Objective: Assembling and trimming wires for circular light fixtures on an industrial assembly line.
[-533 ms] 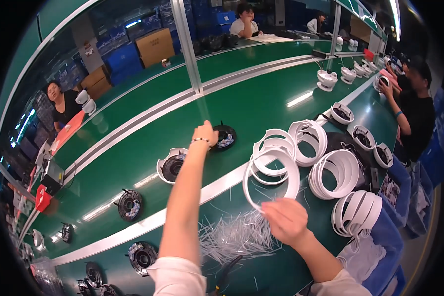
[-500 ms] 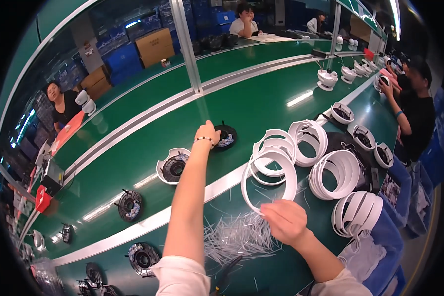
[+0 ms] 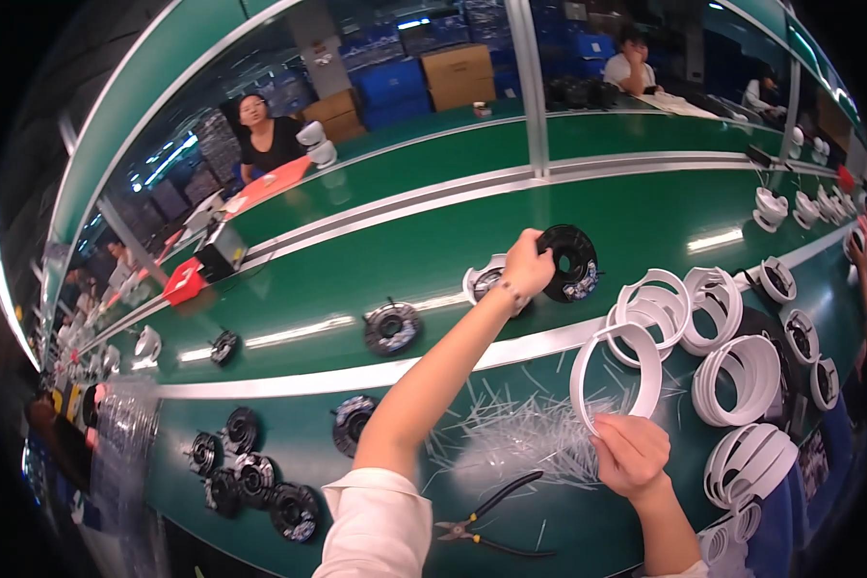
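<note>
My left hand (image 3: 532, 267) grips the rim of a black round disc-shaped part (image 3: 584, 252) with a hole in its middle and small components along its lower edge. The disc is tilted up above the green belt. Behind that hand, a white housing (image 3: 476, 277) with a dark inside is partly hidden. In my right hand (image 3: 634, 453), fingers pinch the lower edge of a white plastic ring (image 3: 651, 380), held upright. More white rings (image 3: 657, 289) stand just beyond it. Thin clear strips (image 3: 520, 433) lie scattered left of my right hand.
Diagonal cutters (image 3: 482, 520) with dark handles lie on the near bench. Several black discs (image 3: 294, 511) sit at the lower left, and another (image 3: 392, 328) rests on the belt (image 3: 433, 231). Stacked white rings (image 3: 737, 380) are at right. People sit across the line.
The view has swung left, bringing the cutters and more discs into sight. My left hand has lifted the black disc off the belt. My right hand still holds the white ring.
</note>
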Demonstrator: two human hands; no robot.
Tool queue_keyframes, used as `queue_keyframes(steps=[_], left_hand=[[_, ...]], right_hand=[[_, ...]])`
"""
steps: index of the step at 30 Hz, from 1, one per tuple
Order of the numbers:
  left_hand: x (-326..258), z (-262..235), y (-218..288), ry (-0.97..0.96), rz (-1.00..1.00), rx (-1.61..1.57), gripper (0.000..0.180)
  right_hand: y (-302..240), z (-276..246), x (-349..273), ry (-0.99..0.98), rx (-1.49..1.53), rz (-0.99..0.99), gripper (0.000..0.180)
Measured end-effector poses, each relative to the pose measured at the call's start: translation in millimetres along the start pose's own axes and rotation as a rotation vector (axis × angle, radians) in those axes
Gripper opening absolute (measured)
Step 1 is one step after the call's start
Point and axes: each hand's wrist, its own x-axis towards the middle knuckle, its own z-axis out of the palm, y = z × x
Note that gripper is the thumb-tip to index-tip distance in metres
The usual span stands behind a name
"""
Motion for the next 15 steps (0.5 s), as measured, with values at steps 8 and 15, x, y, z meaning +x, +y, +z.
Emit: queue_keyframes(steps=[8, 15], left_hand=[[-168.2, -134.5, 4.8, 0.114, -0.275, -0.955, 0.027], [-212.9, -145.0, -8.3, 0.205, -0.159, -1.070, 0.033]], right_hand=[[-92.5, 10.9, -23.7, -0.423, 0.301, -0.169, 0.014], [-119.5, 30.8, -47.0, -1.014, 0.187, -0.247, 0.022]])
